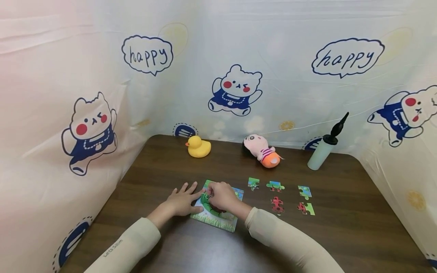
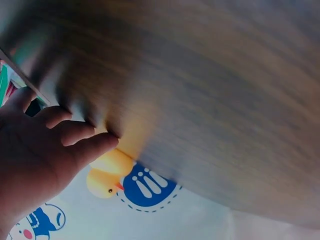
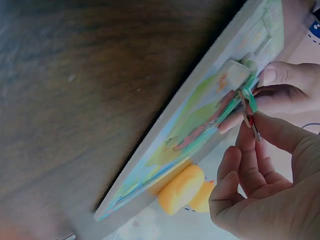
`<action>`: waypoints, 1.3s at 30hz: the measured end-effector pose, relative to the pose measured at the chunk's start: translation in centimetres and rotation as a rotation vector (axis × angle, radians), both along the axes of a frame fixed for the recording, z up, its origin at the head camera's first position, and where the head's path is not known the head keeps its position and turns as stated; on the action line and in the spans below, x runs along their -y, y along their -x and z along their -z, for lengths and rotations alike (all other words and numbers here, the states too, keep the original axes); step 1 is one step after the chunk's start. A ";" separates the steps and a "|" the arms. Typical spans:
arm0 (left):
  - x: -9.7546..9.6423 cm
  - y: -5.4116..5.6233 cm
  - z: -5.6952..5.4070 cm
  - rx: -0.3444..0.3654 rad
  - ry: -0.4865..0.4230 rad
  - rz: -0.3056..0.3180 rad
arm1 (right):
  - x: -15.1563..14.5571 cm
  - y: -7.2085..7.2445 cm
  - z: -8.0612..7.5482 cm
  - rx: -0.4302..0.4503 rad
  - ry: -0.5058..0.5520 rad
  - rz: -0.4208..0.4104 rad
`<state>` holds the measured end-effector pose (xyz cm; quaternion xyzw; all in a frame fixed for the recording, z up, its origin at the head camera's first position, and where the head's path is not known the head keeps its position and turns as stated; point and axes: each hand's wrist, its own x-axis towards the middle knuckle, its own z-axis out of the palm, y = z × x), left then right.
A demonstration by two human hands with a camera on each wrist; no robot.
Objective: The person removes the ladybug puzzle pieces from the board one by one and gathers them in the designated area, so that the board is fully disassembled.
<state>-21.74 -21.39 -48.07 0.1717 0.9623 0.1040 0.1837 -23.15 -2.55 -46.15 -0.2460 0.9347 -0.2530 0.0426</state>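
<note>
A wooden jigsaw board (image 1: 216,223) with a grassy picture lies on the table, partly hidden under the right hand. My right hand (image 1: 223,196) is over the board's upper part. In the right wrist view, its thumb and fingers pinch a green and red puzzle piece (image 3: 248,108) on edge above the board. Fingers spread, my left hand (image 1: 181,201) rests at the board's left edge, thumb and index finger reaching onto it. The left wrist view shows the same left hand (image 2: 45,145) with its fingers stretched out.
Several loose pieces lie right of the board, among them a red piece (image 1: 277,204) and a blue-green piece (image 1: 304,192). Along the back stand a yellow rubber duck (image 1: 199,148), a plush doll (image 1: 262,150) and a pale green hand pump (image 1: 320,154). Printed curtains surround the wooden table.
</note>
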 end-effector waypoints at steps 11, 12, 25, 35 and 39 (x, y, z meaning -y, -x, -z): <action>-0.2 0.1 0.0 0.003 0.002 -0.019 | -0.7 0.5 -1.6 0.052 0.155 -0.011; -0.3 0.2 0.0 0.002 0.003 -0.017 | -0.9 0.5 -1.8 0.063 0.169 -0.003; 0.8 0.5 -0.3 0.102 -0.070 0.009 | -6.5 1.4 -0.5 0.174 0.247 0.146; 0.6 0.4 -0.6 0.109 -0.079 0.000 | -10.7 1.8 0.1 0.226 0.235 0.305; 0.4 0.3 -0.8 0.114 -0.084 -0.005 | -11.6 1.8 0.3 0.253 0.217 0.342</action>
